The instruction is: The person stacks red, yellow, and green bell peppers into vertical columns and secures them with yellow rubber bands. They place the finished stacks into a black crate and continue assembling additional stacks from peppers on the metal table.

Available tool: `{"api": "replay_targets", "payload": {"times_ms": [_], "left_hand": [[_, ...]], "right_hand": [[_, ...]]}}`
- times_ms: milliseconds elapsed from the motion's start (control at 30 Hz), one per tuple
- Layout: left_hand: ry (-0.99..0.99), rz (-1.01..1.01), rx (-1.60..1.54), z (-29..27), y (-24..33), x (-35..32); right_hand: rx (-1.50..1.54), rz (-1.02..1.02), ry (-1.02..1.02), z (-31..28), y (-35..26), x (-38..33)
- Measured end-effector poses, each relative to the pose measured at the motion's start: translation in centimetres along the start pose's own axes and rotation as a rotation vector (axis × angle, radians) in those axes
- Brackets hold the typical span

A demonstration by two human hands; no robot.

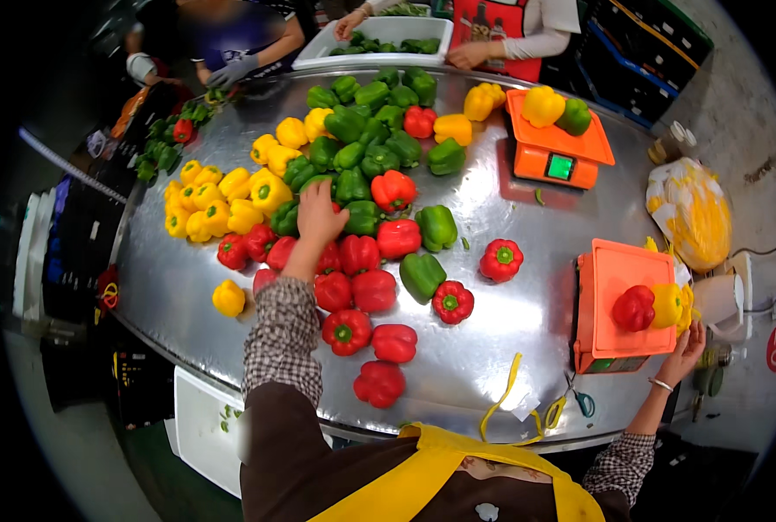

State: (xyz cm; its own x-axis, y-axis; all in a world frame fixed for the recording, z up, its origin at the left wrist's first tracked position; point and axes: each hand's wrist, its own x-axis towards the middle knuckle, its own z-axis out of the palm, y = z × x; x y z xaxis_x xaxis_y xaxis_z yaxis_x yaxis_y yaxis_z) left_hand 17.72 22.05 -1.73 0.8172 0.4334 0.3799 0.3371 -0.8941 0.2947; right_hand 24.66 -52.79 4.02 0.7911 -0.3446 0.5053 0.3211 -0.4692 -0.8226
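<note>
My left hand (321,217) reaches into the pile, its fingers curled down over a bell pepper. A bit of red shows by the thumb, and most of what it grips is hidden. Around it lie green bell peppers (351,184), red bell peppers (359,254) and yellow bell peppers (270,193). At the right, my right hand (685,350) has its fingers closed against a yellow bell pepper (686,306) at the edge of the near orange scale (618,346). A red bell pepper (633,309) and another yellow bell pepper (665,304) rest on that scale.
A second orange scale (562,157) holds yellow and green peppers. Scissors (583,402) and a yellow strip (503,398) lie near the front edge of the metal table (483,348). A yellow bundle in plastic (691,213) sits right. Co-workers stand beyond, by a white tub (318,54).
</note>
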Motion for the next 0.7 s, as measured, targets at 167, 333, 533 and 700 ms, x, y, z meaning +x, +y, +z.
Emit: {"api": "replay_targets", "payload": {"times_ms": [167,333,533,700], "left_hand": [[-0.589,0.042,0.097,4.2,-2.0,9.0],[-0.738,0.204,-0.059,7.8,-7.3,12.5],[-0.554,0.215,0.074,2.8,1.1,9.6],[-0.227,0.194,-0.122,-2.0,2.0,7.9]], "right_hand": [[-0.100,-0.088,-0.126,0.5,-6.4,-4.8],[-0.182,0.004,-0.216,1.6,-11.4,-8.5],[-0.234,0.025,-0.590,3.8,-14.3,-15.4],[-0.188,-0.048,-0.830,3.8,-13.6,-20.0]]}}
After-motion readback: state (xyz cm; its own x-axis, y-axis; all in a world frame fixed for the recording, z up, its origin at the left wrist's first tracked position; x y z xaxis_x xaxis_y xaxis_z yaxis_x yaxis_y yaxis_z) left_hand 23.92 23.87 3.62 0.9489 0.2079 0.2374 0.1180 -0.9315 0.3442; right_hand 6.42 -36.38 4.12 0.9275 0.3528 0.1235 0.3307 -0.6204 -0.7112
